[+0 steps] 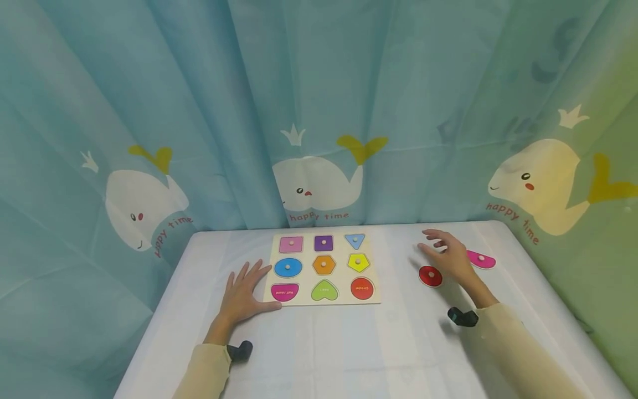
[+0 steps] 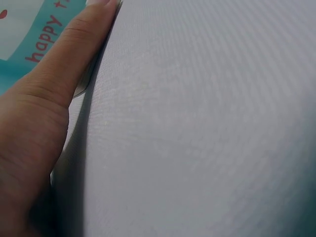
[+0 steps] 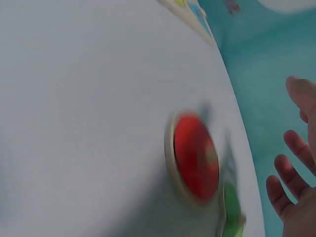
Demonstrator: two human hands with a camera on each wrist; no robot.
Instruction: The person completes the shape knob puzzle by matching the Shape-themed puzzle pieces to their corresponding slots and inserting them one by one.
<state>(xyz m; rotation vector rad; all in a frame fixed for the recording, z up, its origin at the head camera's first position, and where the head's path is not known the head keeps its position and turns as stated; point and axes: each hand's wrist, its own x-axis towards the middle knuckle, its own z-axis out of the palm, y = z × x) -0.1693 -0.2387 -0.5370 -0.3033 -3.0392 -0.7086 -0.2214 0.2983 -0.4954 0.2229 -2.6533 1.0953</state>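
My left hand point(image 1: 242, 299) spreads its fingers at the left edge of a cream shape-puzzle board point(image 1: 305, 280). Its thumb point(image 2: 74, 47) lies along the near left corner. Raised above the table on the right is my right hand point(image 1: 448, 259), fingers loosely bent, holding nothing. Just below its fingertips lies a red round knobbed piece point(image 1: 431, 276). A magenta half-round piece point(image 1: 482, 260) shows beyond that hand. In the right wrist view, a green piece point(image 3: 232, 210) sits behind the red one; the head view does not show it.
Knobbed shapes, including an orange hexagon point(image 1: 324, 265) and a blue oval point(image 1: 288, 267), fill the board's back two rows. Its front row has printed shapes with words. A whale-print curtain point(image 1: 319, 83) hangs behind the white-covered table point(image 1: 339, 354).
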